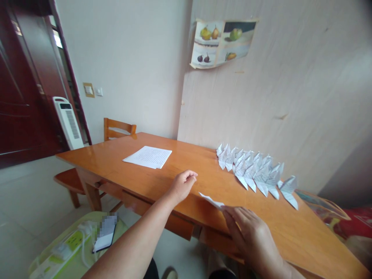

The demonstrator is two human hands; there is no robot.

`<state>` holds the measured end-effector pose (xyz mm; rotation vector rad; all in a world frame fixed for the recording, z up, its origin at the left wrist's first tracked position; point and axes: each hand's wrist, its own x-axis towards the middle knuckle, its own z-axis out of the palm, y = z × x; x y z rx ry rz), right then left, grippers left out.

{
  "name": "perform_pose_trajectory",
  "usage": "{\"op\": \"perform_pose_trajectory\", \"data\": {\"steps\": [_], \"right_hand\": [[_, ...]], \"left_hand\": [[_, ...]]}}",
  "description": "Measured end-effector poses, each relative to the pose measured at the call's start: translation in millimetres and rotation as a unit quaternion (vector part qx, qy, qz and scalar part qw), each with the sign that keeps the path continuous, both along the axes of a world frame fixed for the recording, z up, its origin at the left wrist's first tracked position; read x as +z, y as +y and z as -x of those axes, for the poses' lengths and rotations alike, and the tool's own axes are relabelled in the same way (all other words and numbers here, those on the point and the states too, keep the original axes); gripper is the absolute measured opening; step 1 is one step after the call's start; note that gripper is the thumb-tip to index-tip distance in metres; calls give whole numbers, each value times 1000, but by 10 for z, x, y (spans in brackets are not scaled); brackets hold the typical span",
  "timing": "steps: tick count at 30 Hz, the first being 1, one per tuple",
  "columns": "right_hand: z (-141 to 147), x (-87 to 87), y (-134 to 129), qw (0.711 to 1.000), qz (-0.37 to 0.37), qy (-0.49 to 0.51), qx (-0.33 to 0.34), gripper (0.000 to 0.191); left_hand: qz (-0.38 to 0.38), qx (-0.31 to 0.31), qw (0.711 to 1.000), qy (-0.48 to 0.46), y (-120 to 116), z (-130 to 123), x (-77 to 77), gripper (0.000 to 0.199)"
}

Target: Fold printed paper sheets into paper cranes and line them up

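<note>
A narrow folded piece of paper (211, 200) sticks out from the fingers of my right hand (251, 228), which grips one end of it just above the table's near edge. My left hand (185, 184) is to the left of that paper and apart from it, its fingers curled in and the thumb near the index finger, with nothing visible between them. Toward the back right of the table stand rows of several folded paper pieces (252, 168) with pointed tips. A stack of written sheets (149, 156) lies on the left part of the table.
The wooden table (116, 151) meets the wall at the back. A wooden chair (119, 128) is at its far left side. Below left, a phone (106, 234) and a power strip (64, 248) lie on a green stool (99, 217). A fruit poster (222, 42) hangs above.
</note>
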<state>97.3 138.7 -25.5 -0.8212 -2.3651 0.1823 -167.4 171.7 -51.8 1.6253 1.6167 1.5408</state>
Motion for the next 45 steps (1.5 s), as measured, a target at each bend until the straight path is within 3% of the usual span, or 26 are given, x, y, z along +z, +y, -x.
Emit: {"op": "perform_pose_trajectory", "data": {"steps": [4,9,10,13,17,25,30,38,45], "right_hand": [[46,120,145,973,137,153,-103,31],[112,33,464,935,273,191,-123,42],[99,-8,529,942,270,158,-123,43],[-1,-118,691,975,159,56,-146,38],[-159,-178,771,987,62,10,-148,33],[-226,-99,609,998,35,-43,4,45],[-183,-24,479,995,17,-78,52,54],[-58,73,421,990,32,-132,43,34],[-69,114,457,985,51,-139,89,17]], "left_hand": [[-19,2,1000,-12,-14,-7,16,26],[-29,4,1000,-5,-32,-4,9,26],[-29,4,1000,0,-31,-3,2,24],[-31,-2,999,19,-28,-10,-13,21],[-35,-24,998,49,-56,-58,14,16],[-23,-127,974,186,-369,-205,171,26],[-9,-154,947,282,-540,-293,255,37],[40,-144,933,329,-512,-322,246,24],[48,-112,924,362,-551,-371,292,17]]}}
